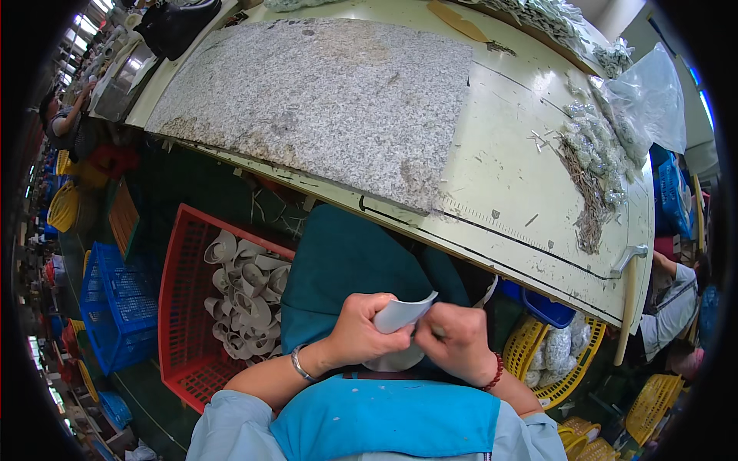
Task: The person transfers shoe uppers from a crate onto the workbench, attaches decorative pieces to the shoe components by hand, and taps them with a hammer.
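Note:
Above my lap, my left hand [363, 329] is closed round a curved white strip [405, 313] that looks like thin, stiff sheet, one end pointing up and right. Close beside its right end, my right hand [459, 338] is curled with the fingers pressed together; what they hold, if anything, is hidden. Under both hands lies another pale curved piece [396, 360], partly covered by them. A red plastic basket [173, 307] at my left is filled with similar curled white pieces [244, 296].
Ahead, a speckled stone slab [323, 100] lies on a cream table [523, 169]. A hammer [629, 300] rests at the right edge, near loose nails [588, 207] and a clear plastic bag [646, 100]. Yellow basket [530, 349] at right, blue crate [119, 307] at left. Other people sit farther off.

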A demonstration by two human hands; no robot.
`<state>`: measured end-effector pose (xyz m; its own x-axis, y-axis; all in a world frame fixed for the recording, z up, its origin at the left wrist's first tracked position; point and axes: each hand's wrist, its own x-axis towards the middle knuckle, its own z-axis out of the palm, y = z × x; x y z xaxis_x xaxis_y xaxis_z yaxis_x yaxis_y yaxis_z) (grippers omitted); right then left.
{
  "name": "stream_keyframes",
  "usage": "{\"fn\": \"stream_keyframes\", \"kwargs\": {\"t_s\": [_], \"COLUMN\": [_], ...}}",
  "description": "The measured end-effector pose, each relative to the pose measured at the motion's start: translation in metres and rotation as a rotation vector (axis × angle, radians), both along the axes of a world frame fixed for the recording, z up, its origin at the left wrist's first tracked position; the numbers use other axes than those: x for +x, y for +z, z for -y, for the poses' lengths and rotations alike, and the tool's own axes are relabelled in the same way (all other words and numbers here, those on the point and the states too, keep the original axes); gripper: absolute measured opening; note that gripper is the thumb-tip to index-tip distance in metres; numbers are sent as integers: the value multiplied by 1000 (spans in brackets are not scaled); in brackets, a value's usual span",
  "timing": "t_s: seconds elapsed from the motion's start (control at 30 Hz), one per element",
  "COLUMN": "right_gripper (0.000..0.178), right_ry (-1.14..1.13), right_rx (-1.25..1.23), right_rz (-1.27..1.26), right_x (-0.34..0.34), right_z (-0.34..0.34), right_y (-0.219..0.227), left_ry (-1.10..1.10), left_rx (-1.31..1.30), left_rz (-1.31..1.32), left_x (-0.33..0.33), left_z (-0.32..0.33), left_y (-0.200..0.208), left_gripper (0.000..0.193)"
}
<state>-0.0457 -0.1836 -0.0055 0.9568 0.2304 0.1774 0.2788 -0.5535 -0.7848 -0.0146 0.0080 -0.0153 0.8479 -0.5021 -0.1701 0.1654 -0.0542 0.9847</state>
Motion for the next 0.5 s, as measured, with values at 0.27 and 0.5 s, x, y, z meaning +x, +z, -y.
{"fn": "stream_keyframes", "kwargs": {"t_s": [0.27,0.5], "right_gripper": [20,14], "right_ry": [-18,-105], "right_rx": [-37,238], "right_rz": [-262,-208], "right_x": [-15,-27], "right_z": [22,21], "right_y": [-33,-38], "left_ry": [565,198], "left_rx": [228,1625], "left_rz": [198,749], "left_x": [19,2], "left_z": [-105,-202], "left_y": [14,0], "left_gripper": [28,72]}}
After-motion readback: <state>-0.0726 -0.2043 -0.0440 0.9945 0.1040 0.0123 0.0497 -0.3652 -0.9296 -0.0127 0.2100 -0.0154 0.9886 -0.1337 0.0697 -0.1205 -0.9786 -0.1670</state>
